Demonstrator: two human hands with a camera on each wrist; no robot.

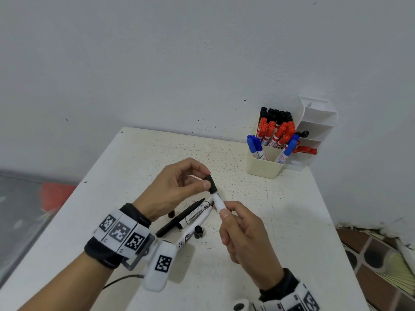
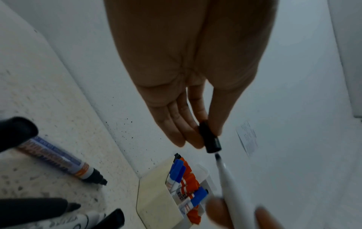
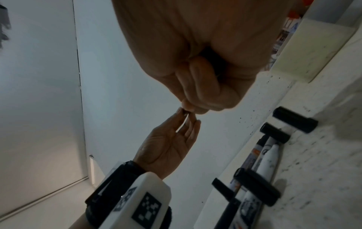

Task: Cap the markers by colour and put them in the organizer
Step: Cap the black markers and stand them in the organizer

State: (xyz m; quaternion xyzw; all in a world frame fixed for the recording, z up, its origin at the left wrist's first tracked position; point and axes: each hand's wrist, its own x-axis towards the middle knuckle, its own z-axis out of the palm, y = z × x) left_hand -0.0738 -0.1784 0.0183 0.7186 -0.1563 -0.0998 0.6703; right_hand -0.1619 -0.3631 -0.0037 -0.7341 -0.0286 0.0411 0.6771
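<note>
You have the black cap (image 1: 211, 184) pinched between the thumb and fingertips of your left hand (image 1: 177, 187), its open mouth aimed down at the tip of the white-barrelled marker (image 1: 219, 202), and the left wrist view shows a sliver of air between the dark nib and the cap, so the two are lined up but not yet joined. Your right hand (image 1: 243, 232) curls round the lower barrel with the thumb pressed along it, which keeps the marker tilted up toward the cap and steady enough for a straight push; the colours appear to match, so I judge the pairing right. Both are held above the table (image 1: 292, 221) rather than on it, giving you room to drive the cap home along the barrel's axis. Below your hands lie the markers yet to be dealt with: an uncapped black-barrelled marker (image 1: 179, 217) just beside a white marker with printed text (image 1: 197, 213), plus a loose black cap (image 1: 198, 231) near them. The cream organizer (image 1: 265, 167) stands at the far right of the table against the wall, already sorted with black, red and blue capped markers in its compartments, within easy reach for the drop once this one clicks shut.
</note>
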